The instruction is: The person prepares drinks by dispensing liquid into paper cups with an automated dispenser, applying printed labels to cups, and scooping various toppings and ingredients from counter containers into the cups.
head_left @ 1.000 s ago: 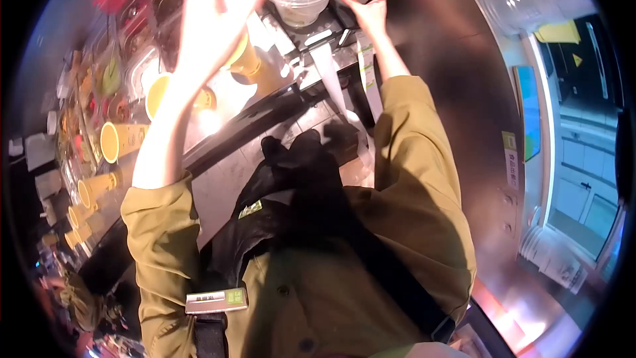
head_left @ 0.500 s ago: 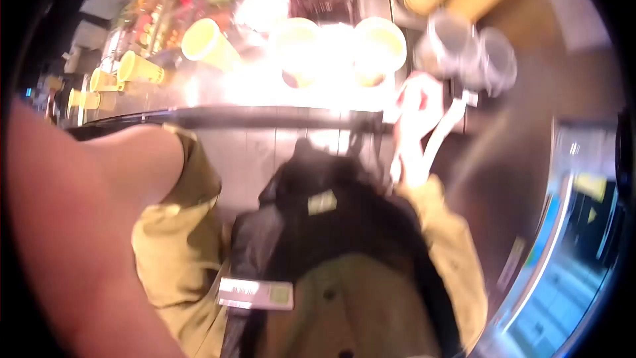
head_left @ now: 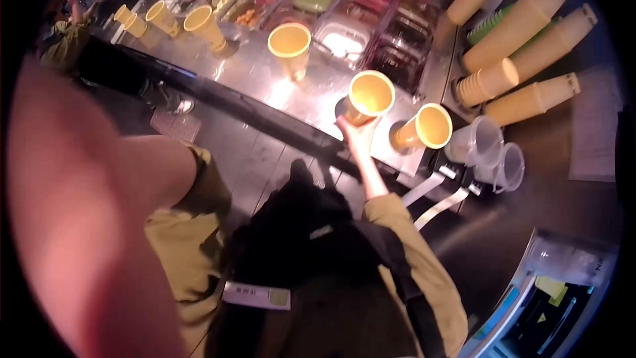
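So the right hand (head_left: 360,134) has its fingers curled round the lower part of a tall yellow tapered cup (head_left: 371,95) on the shiny steel counter (head_left: 250,65). Six more cups (head_left: 289,41) already stand out, fill unclear. Left hand's (head_left: 83,225) a lens-side blur, can't tell its fingers.

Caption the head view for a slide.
Right hand around the lower part of a yellow cup, another cup beside it on the metal counter.

glossy metal ctr (head_left: 248,66), smooth cups (head_left: 370,98), shiny plas. tubs (head_left: 478,140), cloth slv. (head_left: 424,255)
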Demonstrator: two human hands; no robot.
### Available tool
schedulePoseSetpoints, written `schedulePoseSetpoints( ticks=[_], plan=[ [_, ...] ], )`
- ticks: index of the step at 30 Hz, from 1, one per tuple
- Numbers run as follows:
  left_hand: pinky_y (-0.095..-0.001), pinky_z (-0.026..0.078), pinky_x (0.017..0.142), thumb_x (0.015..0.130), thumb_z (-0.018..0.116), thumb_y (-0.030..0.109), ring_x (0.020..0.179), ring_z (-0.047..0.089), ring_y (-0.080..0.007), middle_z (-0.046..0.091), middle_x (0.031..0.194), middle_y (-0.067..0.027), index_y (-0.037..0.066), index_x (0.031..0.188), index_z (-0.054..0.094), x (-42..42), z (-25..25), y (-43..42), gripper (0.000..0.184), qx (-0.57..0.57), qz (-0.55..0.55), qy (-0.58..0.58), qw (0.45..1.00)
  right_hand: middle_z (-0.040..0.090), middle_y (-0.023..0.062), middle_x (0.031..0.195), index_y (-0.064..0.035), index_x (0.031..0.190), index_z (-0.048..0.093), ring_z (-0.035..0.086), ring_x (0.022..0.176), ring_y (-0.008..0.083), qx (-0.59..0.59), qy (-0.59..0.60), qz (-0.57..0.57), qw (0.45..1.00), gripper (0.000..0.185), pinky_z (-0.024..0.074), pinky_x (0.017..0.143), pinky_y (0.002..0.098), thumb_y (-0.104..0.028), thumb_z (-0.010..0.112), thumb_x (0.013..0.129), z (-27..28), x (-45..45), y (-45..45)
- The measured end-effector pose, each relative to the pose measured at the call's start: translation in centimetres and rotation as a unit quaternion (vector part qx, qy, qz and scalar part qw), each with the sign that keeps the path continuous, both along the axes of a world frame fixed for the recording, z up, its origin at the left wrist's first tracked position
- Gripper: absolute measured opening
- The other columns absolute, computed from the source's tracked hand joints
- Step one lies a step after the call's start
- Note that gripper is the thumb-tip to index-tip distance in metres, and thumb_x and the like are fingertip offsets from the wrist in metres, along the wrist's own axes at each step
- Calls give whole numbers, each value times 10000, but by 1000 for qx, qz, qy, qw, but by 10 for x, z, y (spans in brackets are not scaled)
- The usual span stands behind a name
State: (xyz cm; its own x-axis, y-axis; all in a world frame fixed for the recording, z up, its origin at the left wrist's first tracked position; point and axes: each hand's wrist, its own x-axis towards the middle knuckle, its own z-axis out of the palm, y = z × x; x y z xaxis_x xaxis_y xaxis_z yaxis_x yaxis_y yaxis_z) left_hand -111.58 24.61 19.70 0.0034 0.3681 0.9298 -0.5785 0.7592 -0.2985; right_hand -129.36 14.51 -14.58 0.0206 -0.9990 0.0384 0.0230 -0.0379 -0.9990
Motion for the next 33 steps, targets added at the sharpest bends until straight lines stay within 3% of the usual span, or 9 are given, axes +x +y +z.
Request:
schedulePoseSetpoints(
  ticks=[3, 6, 9, 12, 13, 19, 25, 27, 33],
  plan=[
    [-308, 406, 827, 721, 631, 137, 971, 486, -204, 501, 1037, -110, -10, 1114, 441, 25, -78, -32, 461, 184, 38, 205, 961, 323, 205, 1245, 14, 1282, 186, 352, 1141, 297, -111, 107, -44, 987, 924, 287, 968, 404, -182, 772, 594, -35, -6, -2],
    [-341, 339, 969, 733, 600, 72, 1181, 378, -253, 305, 1328, -151, 24, 1328, 232, 50, -290, -85, 701, 553, 57, 377, 741, 379, 185, 1208, 23, 1234, 297, 415, 1078, 260, -93, 94, -107, 985, 643, 328, 932, 366, -52, 649, 701, -41, -13, 45],
    [-352, 372, 937, 659, 707, 96, 1137, 416, -276, 219, 1330, -180, 8, 1345, 132, 24, -307, -119, 900, 685, -124, 454, 556, 476, 142, 1091, 21, 1135, 433, 481, 958, 225, -153, 179, -18, 972, 407, 377, 871, 333, 6, 562, 749, -17, 0, 75],
    [-303, 467, 787, 643, 731, 48, 994, 502, -188, 418, 1165, -119, 32, 1275, 226, 50, -337, -167, 809, 608, -36, 337, 718, 497, 127, 1054, 13, 1114, 451, 490, 939, 212, -225, 180, 8, 957, 323, 387, 854, 323, -12, 495, 795, -6, 50, 36],
    [-312, 435, 833, 642, 741, 80, 1026, 481, -190, 416, 1171, -120, 25, 1266, 234, 54, -331, -165, 805, 624, -134, 354, 684, 495, 130, 1076, 13, 1139, 437, 487, 965, 222, -152, -38, -6, 988, 326, 380, 868, 331, -48, 472, 821, 23, 79, 30],
    [-334, 401, 884, 586, 793, 229, 1060, 473, -192, 465, 1157, -103, 21, 1242, 306, 160, -281, -62, 843, 606, -299, 408, 614, 365, 157, 1290, 0, 1315, 247, 374, 1175, 265, -57, -76, 114, 989, 581, 261, 994, 376, -392, 365, 903, 32, 239, -31],
    [-322, 457, 803, 649, 725, 389, 951, 542, -195, 523, 1060, -112, -38, 1185, 358, 404, -259, 44, 777, 576, -132, 449, 670, 479, 150, 1114, -5, 1226, 322, 502, 985, 213, -64, 35, -7, 997, 714, 399, 858, 338, -117, 719, 643, -25, 467, -77],
    [-304, 461, 747, 639, 719, 449, 880, 547, -172, 526, 1008, -94, -29, 1173, 356, 461, -249, 71, 803, 582, -69, 493, 643, 549, 85, 917, 2, 1063, 412, 558, 761, 154, 41, -37, 119, 991, 508, 471, 641, 265, -71, 699, 650, -24, 486, -81],
    [-309, 440, 792, 689, 684, 452, 915, 528, -183, 493, 1051, -90, 0, 1193, 335, 545, -257, 59, 762, 457, 36, 509, 728, 549, 125, 993, 5, 1120, 427, 545, 921, 237, -62, 85, 248, 963, 507, 438, 779, 343, -96, 652, 677, -24, 575, -98]
  ],
)
